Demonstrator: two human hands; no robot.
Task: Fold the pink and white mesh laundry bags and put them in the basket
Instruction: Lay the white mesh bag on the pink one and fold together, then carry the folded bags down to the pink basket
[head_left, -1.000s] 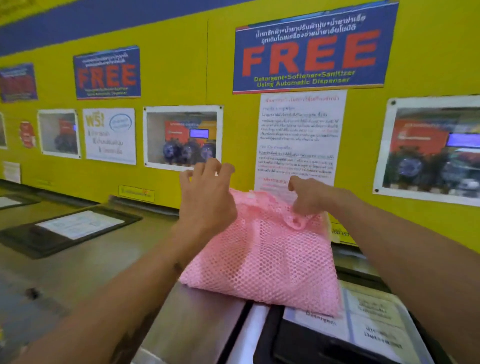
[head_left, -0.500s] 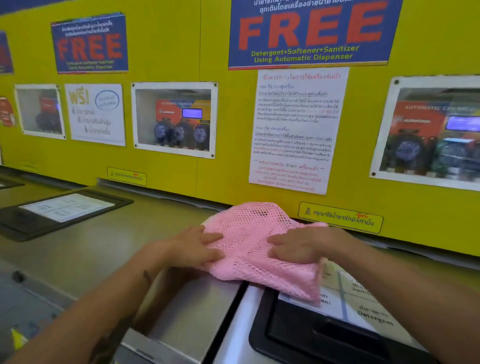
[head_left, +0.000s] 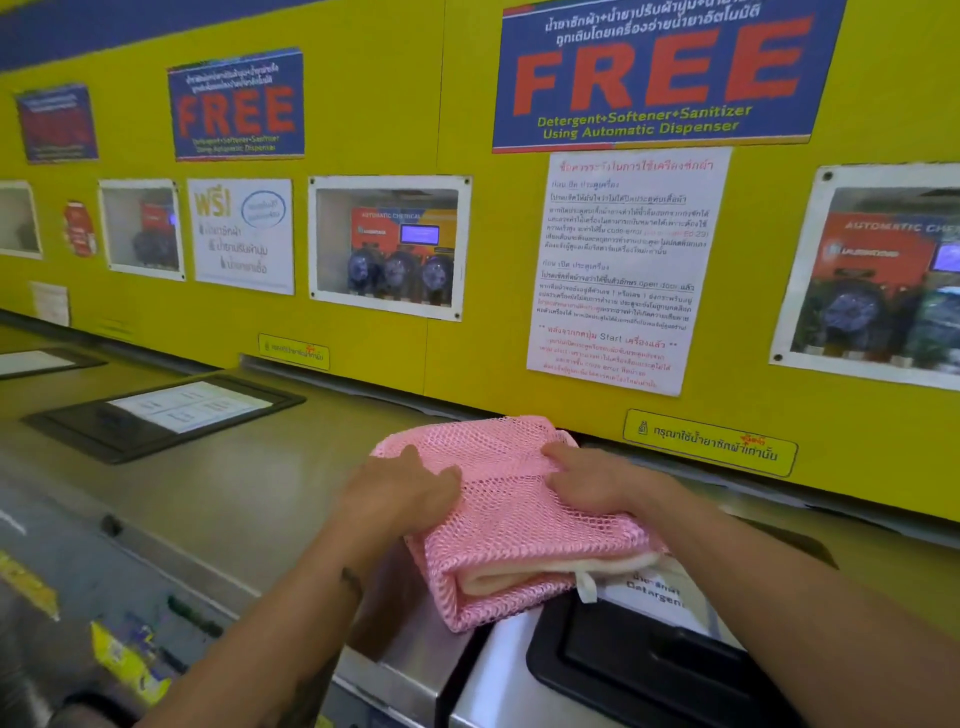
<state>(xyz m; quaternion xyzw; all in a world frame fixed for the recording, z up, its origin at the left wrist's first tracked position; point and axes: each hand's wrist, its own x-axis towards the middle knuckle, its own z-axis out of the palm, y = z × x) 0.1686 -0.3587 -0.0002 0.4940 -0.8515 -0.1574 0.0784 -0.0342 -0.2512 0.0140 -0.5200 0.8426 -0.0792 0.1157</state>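
Both hands (head_left: 405, 493) atop folded bag (head_left: 514, 551)

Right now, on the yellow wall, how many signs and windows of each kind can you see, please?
Blue signs with red "FREE" lettering: 2 readable, plus 1 blurred at far left
White-framed dispenser windows: 4
White paper notices with Thai text: 2
Small yellow warning labels: 2
Total: 11

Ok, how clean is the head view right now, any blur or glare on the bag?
Head view: pink mesh bag and both hands are sharp, evenly lit, no glare; the far-left posters are smeared; wide-angle lens bows the yellow wall.
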